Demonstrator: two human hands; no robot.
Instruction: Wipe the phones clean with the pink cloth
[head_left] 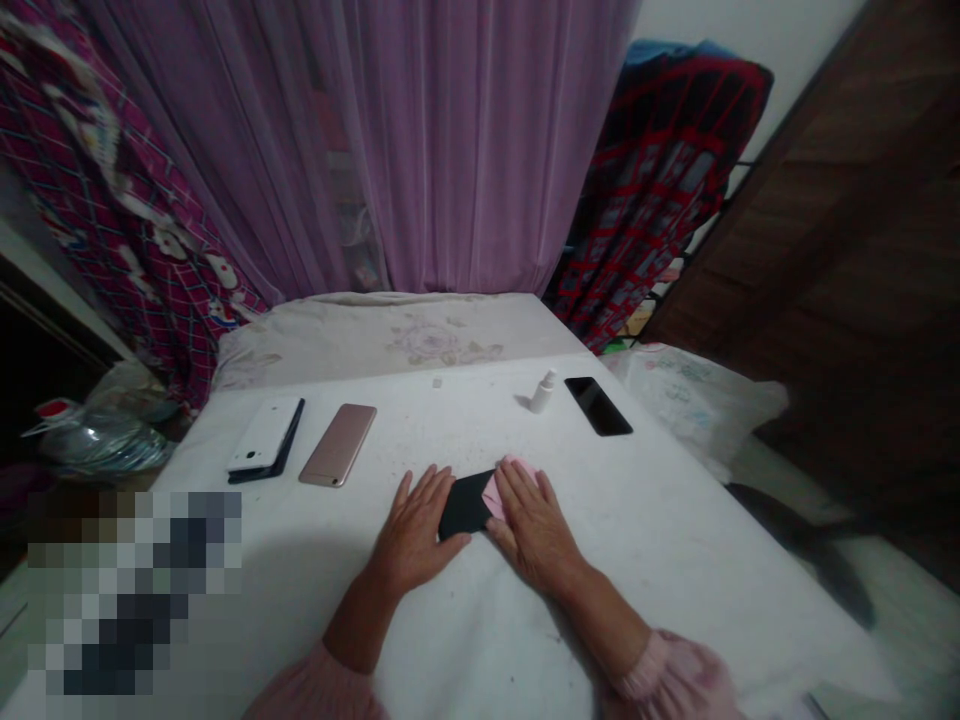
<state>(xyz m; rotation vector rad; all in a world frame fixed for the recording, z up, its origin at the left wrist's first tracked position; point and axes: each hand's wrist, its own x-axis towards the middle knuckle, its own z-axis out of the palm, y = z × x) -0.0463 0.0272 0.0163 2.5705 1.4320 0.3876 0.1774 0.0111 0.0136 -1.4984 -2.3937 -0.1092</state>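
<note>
Head view: flat black rectangular object (465, 506) between the hands on a white tabletop (660, 530), a pink cloth (498, 492) (partly hidden) over its right end; right hand (532, 525) spread on the cloth, left hand (414, 530) open against the object's edge, neither gripping.

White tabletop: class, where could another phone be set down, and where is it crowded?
Free: between the rose-gold smartphone and the white spray bottle; and right of the right hand, this side of the black smartphone. Crowded: around the left hand, black flat piece and pink piece.
</note>
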